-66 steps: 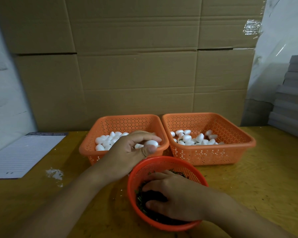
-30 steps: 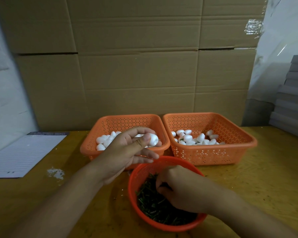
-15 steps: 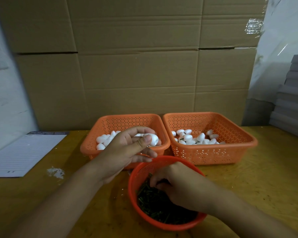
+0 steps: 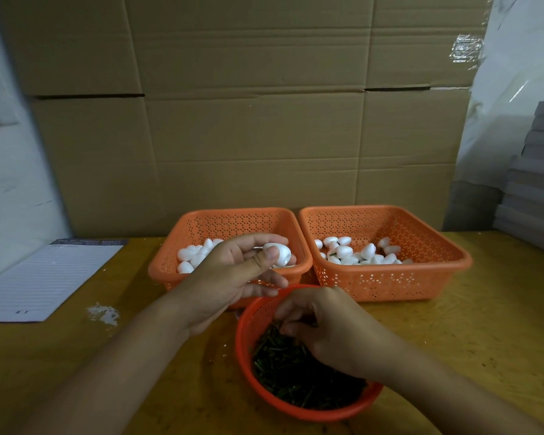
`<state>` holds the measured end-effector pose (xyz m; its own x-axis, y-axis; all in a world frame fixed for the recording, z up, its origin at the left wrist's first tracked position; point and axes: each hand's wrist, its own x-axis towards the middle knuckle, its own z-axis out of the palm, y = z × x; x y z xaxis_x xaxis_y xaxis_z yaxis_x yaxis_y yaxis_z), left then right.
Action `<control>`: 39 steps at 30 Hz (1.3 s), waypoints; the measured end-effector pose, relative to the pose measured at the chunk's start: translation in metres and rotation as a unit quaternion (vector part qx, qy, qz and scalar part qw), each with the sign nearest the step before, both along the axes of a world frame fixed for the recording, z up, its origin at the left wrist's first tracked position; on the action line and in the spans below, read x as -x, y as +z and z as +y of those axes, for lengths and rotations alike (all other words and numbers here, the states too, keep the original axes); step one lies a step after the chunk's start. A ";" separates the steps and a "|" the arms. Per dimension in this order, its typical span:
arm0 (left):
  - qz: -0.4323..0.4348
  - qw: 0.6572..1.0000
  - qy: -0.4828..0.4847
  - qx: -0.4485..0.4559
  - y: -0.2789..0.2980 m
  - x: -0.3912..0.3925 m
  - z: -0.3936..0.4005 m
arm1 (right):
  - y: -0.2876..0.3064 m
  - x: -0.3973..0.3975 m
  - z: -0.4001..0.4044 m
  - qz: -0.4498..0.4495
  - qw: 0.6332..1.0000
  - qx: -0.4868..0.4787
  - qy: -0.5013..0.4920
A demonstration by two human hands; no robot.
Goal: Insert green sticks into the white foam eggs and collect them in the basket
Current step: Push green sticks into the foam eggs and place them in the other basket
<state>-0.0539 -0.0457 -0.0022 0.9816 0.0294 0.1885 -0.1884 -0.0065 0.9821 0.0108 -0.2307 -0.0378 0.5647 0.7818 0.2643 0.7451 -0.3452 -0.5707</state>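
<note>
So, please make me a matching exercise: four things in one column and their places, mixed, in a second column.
1. held foam egg
2. green sticks
3. lined paper sheet
4. right hand

A. in the round red basket
B. flat on the table's left side
C. pinched in the left hand
D. reaching into the sticks

Pairs: 1-C, 2-A, 3-B, 4-D

The left hand [image 4: 233, 277] pinches 1 white foam egg [image 4: 278, 253] over the left orange basket [image 4: 170, 265]. The right hand [image 4: 330, 331] has curled fingers in the green sticks [image 4: 283, 372] inside the round red basket [image 4: 244, 346]. The right orange basket [image 4: 421, 277] holds more eggs, on a yellow table [image 4: 484, 340].
</note>
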 end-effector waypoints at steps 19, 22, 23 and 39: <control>0.002 1.000 0.002 -0.010 -0.001 0.000 0.001 | 0.001 0.003 0.000 -0.070 0.997 0.008 0.030; 0.003 1.000 0.003 -0.005 -0.001 0.000 0.001 | 0.001 0.003 0.000 -0.066 0.997 -0.001 0.032; 0.003 1.000 0.003 -0.005 -0.001 0.000 0.001 | 0.001 0.004 0.000 -0.065 0.997 -0.006 0.035; -0.004 1.000 -0.002 -0.018 -0.001 0.000 0.002 | -0.001 0.005 0.002 -0.096 0.995 -0.016 0.030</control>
<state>-0.0541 -0.0441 -0.0029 0.9802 0.0188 0.1971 -0.1962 -0.0406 0.9797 0.0057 -0.2285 -0.0392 0.4541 0.8020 0.3880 0.8600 -0.2808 -0.4261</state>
